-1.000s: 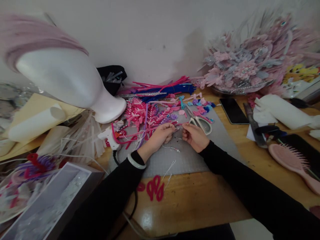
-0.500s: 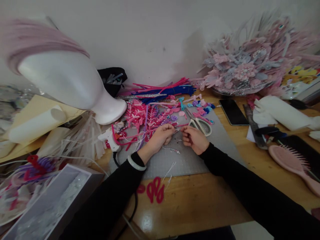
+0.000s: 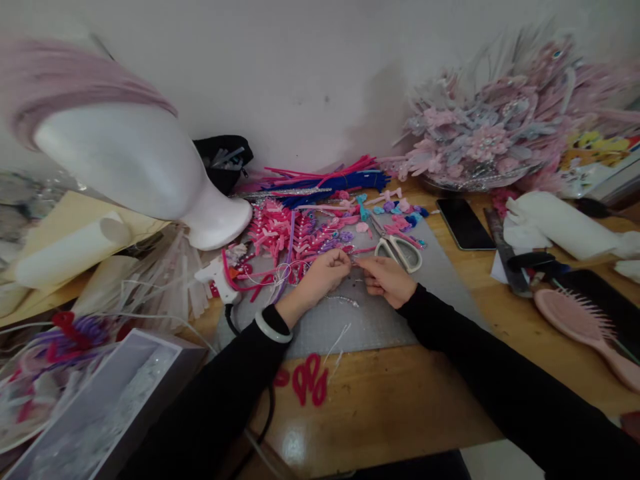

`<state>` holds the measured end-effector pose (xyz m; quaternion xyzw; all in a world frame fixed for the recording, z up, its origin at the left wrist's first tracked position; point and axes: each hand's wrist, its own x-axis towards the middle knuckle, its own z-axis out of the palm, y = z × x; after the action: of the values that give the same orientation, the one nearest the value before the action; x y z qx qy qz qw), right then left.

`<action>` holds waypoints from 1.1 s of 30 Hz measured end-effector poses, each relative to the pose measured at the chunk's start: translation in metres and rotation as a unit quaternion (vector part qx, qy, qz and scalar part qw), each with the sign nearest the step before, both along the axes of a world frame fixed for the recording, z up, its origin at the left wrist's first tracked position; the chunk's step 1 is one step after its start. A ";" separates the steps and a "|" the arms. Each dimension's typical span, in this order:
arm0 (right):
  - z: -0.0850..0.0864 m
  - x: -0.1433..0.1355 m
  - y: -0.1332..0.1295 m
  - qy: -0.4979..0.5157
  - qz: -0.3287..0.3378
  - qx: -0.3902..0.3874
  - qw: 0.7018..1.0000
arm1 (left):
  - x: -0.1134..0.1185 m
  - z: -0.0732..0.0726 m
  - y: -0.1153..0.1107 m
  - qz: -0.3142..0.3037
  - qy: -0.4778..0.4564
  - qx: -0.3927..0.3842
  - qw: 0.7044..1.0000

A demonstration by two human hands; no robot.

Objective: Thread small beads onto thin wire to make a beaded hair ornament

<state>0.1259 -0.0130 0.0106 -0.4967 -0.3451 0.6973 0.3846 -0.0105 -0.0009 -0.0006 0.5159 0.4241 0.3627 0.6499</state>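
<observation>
Above the grey mat [image 3: 310, 333], my left hand [image 3: 327, 272] is closed in a pinch, with a white bangle at its wrist. My right hand [image 3: 386, 279] pinches too, its fingertips close to the left ones. What lies between the fingertips is too small to make out. A thin beaded strand [image 3: 345, 300] shows below the hands. White-handled scissors [image 3: 409, 255] lie just behind my right hand. Pink beaded pieces [image 3: 275, 230] are heaped behind my left hand. Near the mat's front edge are red looped pieces [image 3: 311, 380].
A white mannequin head [image 3: 125, 153] stands at the left, above a glue gun [image 3: 217, 280] and an open box [image 3: 175, 353]. On the right are a phone [image 3: 465, 223], a pink hairbrush [image 3: 575, 317] and a large pink flower arrangement [image 3: 490, 140].
My right hand has shifted slightly left, its fingertips now nearer to those of my left hand, and its index finger is straighter. My left hand has hardly moved.
</observation>
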 end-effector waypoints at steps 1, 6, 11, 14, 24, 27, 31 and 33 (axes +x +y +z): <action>0.000 0.000 0.000 -0.005 -0.002 -0.002 1.000 | 0.000 0.000 0.000 -0.002 0.001 0.000 1.000; -0.003 -0.001 0.002 -0.009 -0.016 -0.005 1.000 | 0.000 0.002 -0.001 -0.004 0.013 0.008 1.000; -0.007 -0.001 0.003 -0.007 -0.039 0.004 0.999 | 0.000 0.003 -0.001 0.000 0.019 0.005 1.000; -0.006 -0.001 0.003 0.002 -0.048 -0.005 0.999 | 0.000 0.004 -0.002 0.002 0.017 0.002 1.000; 0.004 0.002 0.004 0.124 -0.072 -0.090 0.986 | -0.002 0.000 0.000 -0.003 -0.026 -0.015 1.000; 0.005 0.003 0.003 0.138 -0.072 -0.072 0.985 | -0.003 0.001 0.001 -0.004 -0.037 -0.023 0.999; 0.000 0.004 0.003 0.095 -0.053 -0.052 0.993 | -0.004 0.001 0.001 -0.004 -0.042 -0.034 0.999; -0.003 0.005 0.003 0.073 -0.038 -0.046 0.996 | -0.004 0.001 0.001 -0.006 -0.045 -0.035 0.998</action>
<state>0.1307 -0.0098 0.0079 -0.4747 -0.2644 0.7314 0.4120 -0.0143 -0.0002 0.0003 0.4788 0.4035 0.3663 0.6882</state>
